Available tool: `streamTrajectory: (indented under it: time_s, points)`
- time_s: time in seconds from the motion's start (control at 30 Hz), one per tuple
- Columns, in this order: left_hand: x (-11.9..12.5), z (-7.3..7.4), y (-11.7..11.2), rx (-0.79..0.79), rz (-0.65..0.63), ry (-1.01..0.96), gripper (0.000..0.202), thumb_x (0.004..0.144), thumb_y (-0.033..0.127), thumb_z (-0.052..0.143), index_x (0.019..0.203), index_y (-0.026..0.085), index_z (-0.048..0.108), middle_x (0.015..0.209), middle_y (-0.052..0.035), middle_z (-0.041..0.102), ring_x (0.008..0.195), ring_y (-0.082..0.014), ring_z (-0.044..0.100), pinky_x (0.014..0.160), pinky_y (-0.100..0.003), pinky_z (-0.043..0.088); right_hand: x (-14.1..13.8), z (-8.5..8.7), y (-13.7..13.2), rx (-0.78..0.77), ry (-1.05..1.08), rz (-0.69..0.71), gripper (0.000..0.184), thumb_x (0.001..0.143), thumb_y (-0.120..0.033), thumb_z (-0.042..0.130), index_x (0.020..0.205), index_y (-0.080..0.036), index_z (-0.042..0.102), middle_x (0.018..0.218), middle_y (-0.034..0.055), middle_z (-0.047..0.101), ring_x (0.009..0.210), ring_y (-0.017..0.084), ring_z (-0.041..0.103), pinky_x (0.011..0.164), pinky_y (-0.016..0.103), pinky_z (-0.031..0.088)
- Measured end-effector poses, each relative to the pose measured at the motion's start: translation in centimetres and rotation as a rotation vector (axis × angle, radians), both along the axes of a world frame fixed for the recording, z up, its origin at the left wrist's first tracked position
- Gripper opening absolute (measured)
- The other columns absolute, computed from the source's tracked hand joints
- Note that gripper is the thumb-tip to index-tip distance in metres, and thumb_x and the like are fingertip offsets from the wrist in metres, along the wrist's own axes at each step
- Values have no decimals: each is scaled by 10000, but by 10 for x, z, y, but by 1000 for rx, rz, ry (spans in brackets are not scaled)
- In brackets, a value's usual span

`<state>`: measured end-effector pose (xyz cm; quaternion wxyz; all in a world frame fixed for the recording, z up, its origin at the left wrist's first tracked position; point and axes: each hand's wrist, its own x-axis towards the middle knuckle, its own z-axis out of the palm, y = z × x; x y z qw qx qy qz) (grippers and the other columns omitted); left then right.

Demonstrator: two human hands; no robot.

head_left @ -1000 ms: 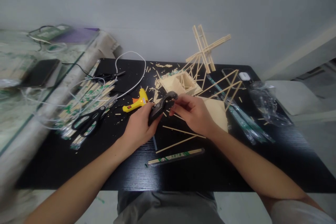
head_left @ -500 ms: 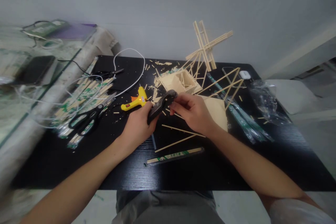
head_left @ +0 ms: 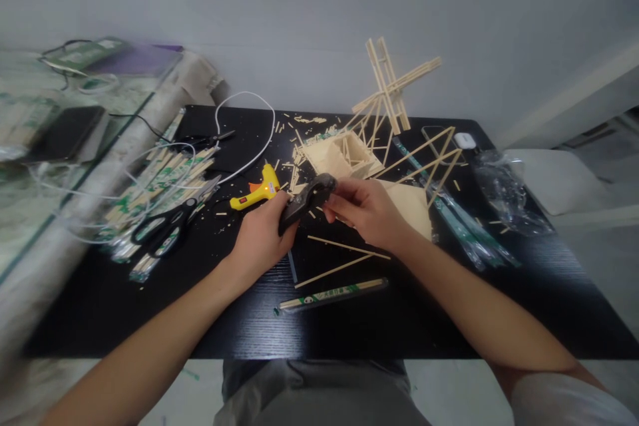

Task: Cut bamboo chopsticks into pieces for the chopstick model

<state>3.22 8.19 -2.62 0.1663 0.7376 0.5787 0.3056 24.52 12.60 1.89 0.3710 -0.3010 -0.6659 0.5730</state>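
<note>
Barely any shift: black tool (head_left: 297, 207) gripped in my left hand (head_left: 260, 234), right hand (head_left: 370, 214) bunched at its tip, can't tell on what; same spot still worked.

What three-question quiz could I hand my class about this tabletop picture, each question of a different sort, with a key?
1. Multiple choice: what does the left grip hold?
A. a roll of tape
B. a dark, curved object
C. a paper cup

2. True or false: from the person's view, the black-handled scissors lie to the left of the yellow glue gun.

3. Fill in the missing word: the cable that loops over the black table, farther back than the glue gun, is ____ in colour.

Key: 1. B; 2. True; 3. white
</note>
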Motion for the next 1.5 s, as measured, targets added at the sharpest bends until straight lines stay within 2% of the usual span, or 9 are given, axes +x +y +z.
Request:
streamTrajectory:
  time_s: [0.1,0.23,0.5,0.63,0.73,0.93,1.13,1.37,1.5]
  points:
    - [-2,1,1,11,-46,-15,26,917,235,556,931,224,538,815,-29,631,721,-200,588,680,-304,420,3,0,2,-85,29,85,396,963,-503,723,787,-154,664,646,-30,604,499,61,414,458,236,278]
    - [-3,2,1,4,-62,-5,59,899,217,564,958,224,564,841,-37,642,749,-206,601,695,-311,433,4,1,4,-109,27,135,416,956,-545,715,813,-157,670,671,-20,632,501,64,417,458,236,287]
    - [-3,4,2,-17,-63,-42,32,894,213,561,908,224,535,791,-14,602,699,-188,572,659,-294,410,0,0,0,-70,8,60,400,994,-504,685,800,-154,679,681,-11,634,533,71,424,470,237,300]
    - [-4,4,2,-35,-30,7,104,876,205,559,841,239,467,716,3,555,633,-186,537,612,-290,368,0,-2,0,-33,-19,22,376,1004,-503,670,853,-160,694,669,-19,609,551,81,443,490,240,323]
    - [-3,4,2,-34,-26,6,113,885,216,554,836,241,455,713,-1,562,631,-190,541,614,-294,373,1,-4,0,-7,-31,8,388,1009,-505,661,820,-166,678,666,-18,599,564,82,452,500,239,331]
    - [-3,4,3,-7,-62,9,34,894,209,552,925,223,546,824,-39,645,735,-213,611,679,-316,435,4,-2,3,-37,-23,96,425,1012,-523,648,779,-167,651,669,-18,604,525,69,421,456,231,287]
    - [-5,2,4,11,-132,-33,220,885,174,552,1095,213,604,1008,-66,709,893,-224,664,819,-338,505,7,-2,7,-100,6,200,446,999,-569,641,820,-161,660,662,-20,627,478,56,392,430,220,260]
    - [-6,5,2,-15,-56,27,70,865,175,536,862,237,504,768,-26,618,705,-211,599,637,-303,427,4,-8,6,-137,41,162,369,1020,-490,640,897,-149,703,647,-34,610,469,50,390,426,209,248]
    - [-5,6,2,-22,-43,37,79,876,191,540,849,238,484,759,-24,597,695,-212,583,631,-304,409,3,-8,5,-132,16,113,379,1013,-500,649,893,-144,699,645,-34,604,472,54,393,419,210,255]
